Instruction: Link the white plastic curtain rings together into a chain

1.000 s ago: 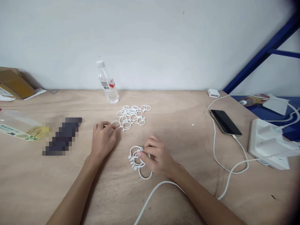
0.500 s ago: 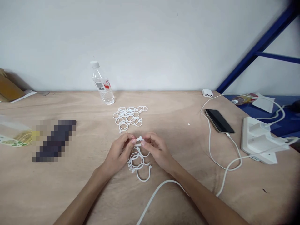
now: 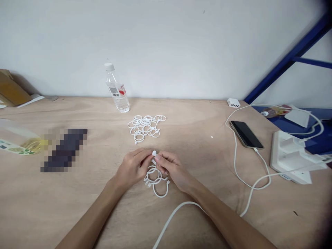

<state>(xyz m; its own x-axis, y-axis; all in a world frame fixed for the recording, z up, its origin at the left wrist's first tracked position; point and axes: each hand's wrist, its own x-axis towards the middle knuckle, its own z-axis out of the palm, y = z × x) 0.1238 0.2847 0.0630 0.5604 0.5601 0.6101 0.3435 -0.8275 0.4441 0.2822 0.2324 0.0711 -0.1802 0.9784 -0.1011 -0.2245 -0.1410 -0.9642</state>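
Observation:
Between my two hands is a small white plastic ring (image 3: 154,153), its knob-like clasp showing at the fingertips. My left hand (image 3: 135,167) pinches it from the left, thumb against forefinger. From the right, my right hand (image 3: 173,169) pinches the same ring, its other fingers curled in; most of the ring is hidden by the fingers. Just below lie several loose white rings (image 3: 160,197) with open ends, partly overlapping. Farther back, a heap of white rings (image 3: 145,121) rests on the table, many of them looking closed.
A water bottle (image 3: 118,90) stands behind the heap on the wooden table (image 3: 77,207). To the left are a blurred-out dark object (image 3: 68,148) and a clear bag (image 3: 26,141). On the right are a phone (image 3: 246,134), a power strip (image 3: 287,155) and looping white cables (image 3: 176,211).
My fingertips have come closer together on the ring, and its clasp has turned. The whole view has shifted slightly; the heap and loose rings look the same.

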